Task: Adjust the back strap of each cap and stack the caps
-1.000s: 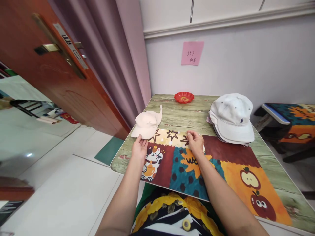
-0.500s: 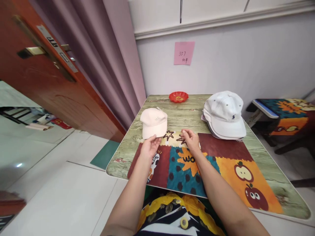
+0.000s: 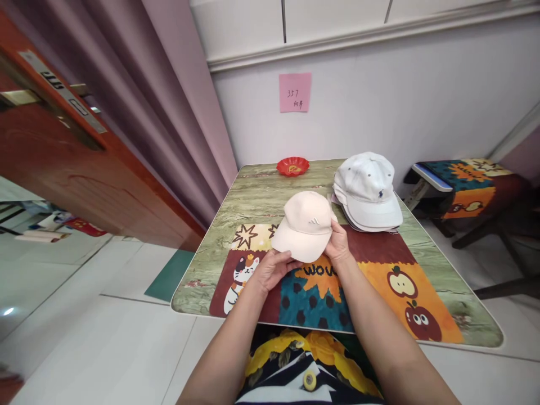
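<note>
A cream baseball cap with a small striped logo is held between my two hands over the patterned mat, its brim tilted toward me. My left hand pinches the left edge of the brim, thumb on top and fingers beneath. At the cap's right side, my right hand grips the lower rim, with some fingers hidden behind it. Just beyond that hand sits a stack of caps, topped by a white one with a dark emblem.
The colourful mat covers the front of the wood-grain table. A red scalloped dish stands at the back edge, below a pink note on the wall. To the left are a curtain and a brown door; a smaller table is at right.
The cream cap has moved right and nearer to me, over the mat's middle. My right hand, holding nothing before, now grips its right side. The view has shifted slightly to the right.
</note>
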Demonstrator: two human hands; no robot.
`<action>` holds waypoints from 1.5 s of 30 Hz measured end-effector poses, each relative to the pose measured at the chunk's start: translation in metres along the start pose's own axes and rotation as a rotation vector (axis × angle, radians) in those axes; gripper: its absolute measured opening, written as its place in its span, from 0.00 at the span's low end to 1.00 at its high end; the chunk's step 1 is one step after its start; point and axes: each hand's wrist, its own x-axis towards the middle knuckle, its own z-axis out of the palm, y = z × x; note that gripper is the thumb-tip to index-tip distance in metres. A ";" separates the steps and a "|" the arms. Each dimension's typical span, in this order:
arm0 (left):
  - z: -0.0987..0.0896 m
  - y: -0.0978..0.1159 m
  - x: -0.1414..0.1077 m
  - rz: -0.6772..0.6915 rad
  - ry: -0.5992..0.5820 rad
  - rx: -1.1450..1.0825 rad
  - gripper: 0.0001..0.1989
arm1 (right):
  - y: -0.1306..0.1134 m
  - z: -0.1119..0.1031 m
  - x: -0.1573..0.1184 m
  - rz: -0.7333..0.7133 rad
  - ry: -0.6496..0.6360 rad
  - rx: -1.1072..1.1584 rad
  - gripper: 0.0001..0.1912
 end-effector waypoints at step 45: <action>-0.001 0.070 0.008 0.726 0.232 1.116 0.09 | -0.037 0.025 -0.033 -0.688 0.202 -0.788 0.19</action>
